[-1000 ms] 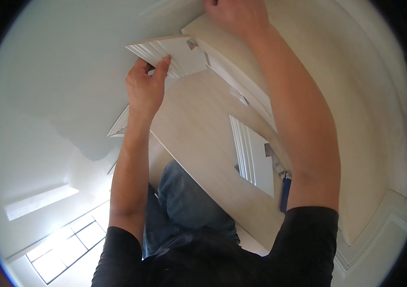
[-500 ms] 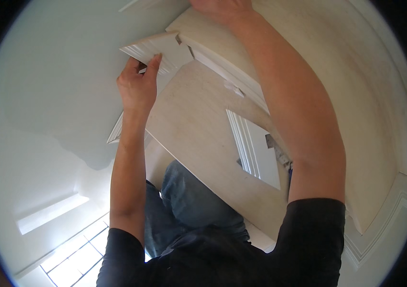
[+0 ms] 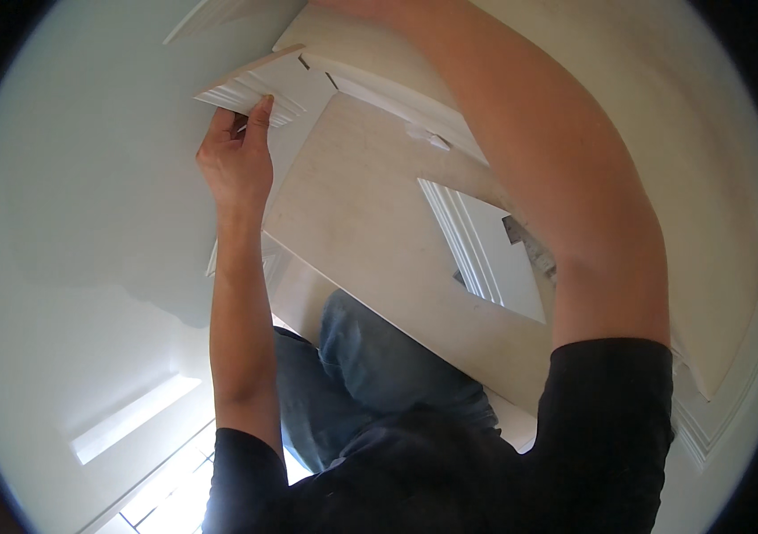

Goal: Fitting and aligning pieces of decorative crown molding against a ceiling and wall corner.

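A white skirting piece (image 3: 259,84) with a grooved edge and a small notch leans at the wall, beside the stair riser. My left hand (image 3: 235,165) grips its lower grooved edge, thumb on the front face and fingers behind. At the top edge, over the upper step, only the wrist side of my right hand (image 3: 356,7) shows. Its fingers are cut off by the picture's border. A second white grooved piece (image 3: 483,249), notched on two sides, lies flat on the beige tread (image 3: 352,187) below my right forearm.
Grey-white wall (image 3: 85,160) runs along the left, with another grooved strip (image 3: 205,18) at the top. A riser (image 3: 405,111) backs the tread, a small white scrap (image 3: 438,141) at its foot. Grey rubble (image 3: 535,254) shows by the lying piece. My jeans-clad knee (image 3: 379,343) is at the tread's front edge.
The view has shifted a little, so most things sit slightly elsewhere in the picture. My right hand has slipped further out past the top edge. My left hand keeps its hold on the skirting piece.
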`<state>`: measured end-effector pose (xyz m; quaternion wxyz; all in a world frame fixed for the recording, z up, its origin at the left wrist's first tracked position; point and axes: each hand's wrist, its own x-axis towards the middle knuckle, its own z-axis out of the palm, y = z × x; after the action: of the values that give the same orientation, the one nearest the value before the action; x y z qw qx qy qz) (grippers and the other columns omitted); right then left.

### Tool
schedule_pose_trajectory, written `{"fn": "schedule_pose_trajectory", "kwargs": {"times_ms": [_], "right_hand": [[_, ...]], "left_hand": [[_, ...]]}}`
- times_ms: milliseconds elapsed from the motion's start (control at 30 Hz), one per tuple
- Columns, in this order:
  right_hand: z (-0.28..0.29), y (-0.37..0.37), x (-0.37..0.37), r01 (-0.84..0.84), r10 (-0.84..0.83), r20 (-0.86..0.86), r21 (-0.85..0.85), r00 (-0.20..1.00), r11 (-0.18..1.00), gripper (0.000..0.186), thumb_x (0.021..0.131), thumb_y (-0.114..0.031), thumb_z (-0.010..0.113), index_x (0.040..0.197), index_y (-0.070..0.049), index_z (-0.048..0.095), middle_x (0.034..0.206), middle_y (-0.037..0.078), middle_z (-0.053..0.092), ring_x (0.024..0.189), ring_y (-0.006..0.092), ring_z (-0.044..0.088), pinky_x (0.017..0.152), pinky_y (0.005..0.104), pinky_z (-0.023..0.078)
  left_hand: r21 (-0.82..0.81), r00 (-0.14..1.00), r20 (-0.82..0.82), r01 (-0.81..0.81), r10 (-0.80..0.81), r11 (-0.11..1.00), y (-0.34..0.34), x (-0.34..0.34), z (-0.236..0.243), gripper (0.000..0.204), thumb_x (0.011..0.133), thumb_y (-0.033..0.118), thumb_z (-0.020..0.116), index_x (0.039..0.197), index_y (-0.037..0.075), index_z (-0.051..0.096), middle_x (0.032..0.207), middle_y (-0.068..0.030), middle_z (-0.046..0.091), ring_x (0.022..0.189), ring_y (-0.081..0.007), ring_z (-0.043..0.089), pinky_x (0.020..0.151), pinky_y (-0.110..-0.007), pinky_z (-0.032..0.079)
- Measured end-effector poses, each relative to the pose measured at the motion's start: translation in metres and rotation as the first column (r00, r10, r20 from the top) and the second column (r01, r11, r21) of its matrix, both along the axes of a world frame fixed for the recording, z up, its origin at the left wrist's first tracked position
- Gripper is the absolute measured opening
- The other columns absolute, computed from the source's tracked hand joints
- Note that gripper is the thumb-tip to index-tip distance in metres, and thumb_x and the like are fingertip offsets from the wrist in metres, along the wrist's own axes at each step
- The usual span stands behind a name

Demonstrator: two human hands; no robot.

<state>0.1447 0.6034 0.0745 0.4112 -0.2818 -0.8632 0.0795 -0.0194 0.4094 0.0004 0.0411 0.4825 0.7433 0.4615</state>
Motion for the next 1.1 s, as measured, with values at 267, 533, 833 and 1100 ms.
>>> {"fn": "schedule_pose_trajectory", "kwargs": {"times_ms": [267,533,833,1100], "right_hand": [[0.004,-0.009,0.0,-0.04,0.042,0.047,-0.048,0.998,0.998,0.04,0.102,-0.011,0.057,0.14,-0.001,0.052,0.135,0.02,0.057,0.106,0.0328,0.068,0.088,0.0415,0.058],[0.006,-0.004,-0.003,-0.013,0.019,0.101,-0.057,0.995,0.998,0.046,0.101,-0.009,0.057,0.146,-0.002,0.049,0.139,0.02,0.054,0.112,0.0319,0.066,0.092,0.0411,0.058],[0.004,-0.002,-0.004,-0.015,0.018,0.067,-0.046,0.998,0.999,0.046,0.101,-0.009,0.057,0.146,-0.002,0.049,0.138,0.02,0.055,0.109,0.0326,0.067,0.092,0.0413,0.057],[0.003,-0.002,-0.005,-0.023,0.028,0.085,-0.062,0.996,0.998,0.044,0.102,-0.01,0.058,0.145,-0.001,0.05,0.136,0.02,0.055,0.108,0.0324,0.067,0.091,0.0413,0.057]], "left_hand": [[-0.079,0.999,-0.032,-0.002,-0.001,0.997,0.0,-0.004,0.021,0.029,0.099,0.022,0.076,0.113,-0.003,0.074,0.097,-0.0109,0.08,0.089,-0.014,0.073,0.082,-0.029,0.055],[0.008,0.998,-0.056,0.014,-0.013,1.0,-0.001,-0.004,0.008,0.026,0.099,0.018,0.076,0.114,-0.004,0.073,0.104,-0.0103,0.079,0.092,-0.0139,0.073,0.086,-0.029,0.056],[0.008,0.994,-0.098,-0.049,0.05,0.999,0.002,0.002,-0.001,0.023,0.099,0.017,0.076,0.107,-0.004,0.072,0.088,-0.0091,0.078,0.082,-0.0122,0.072,0.077,-0.029,0.057],[0.082,0.995,-0.077,-0.055,0.062,0.995,0.007,-0.002,-0.006,0.021,0.099,0.018,0.076,0.102,-0.003,0.071,0.087,-0.009,0.078,0.08,-0.0126,0.073,0.075,-0.03,0.058]]}}
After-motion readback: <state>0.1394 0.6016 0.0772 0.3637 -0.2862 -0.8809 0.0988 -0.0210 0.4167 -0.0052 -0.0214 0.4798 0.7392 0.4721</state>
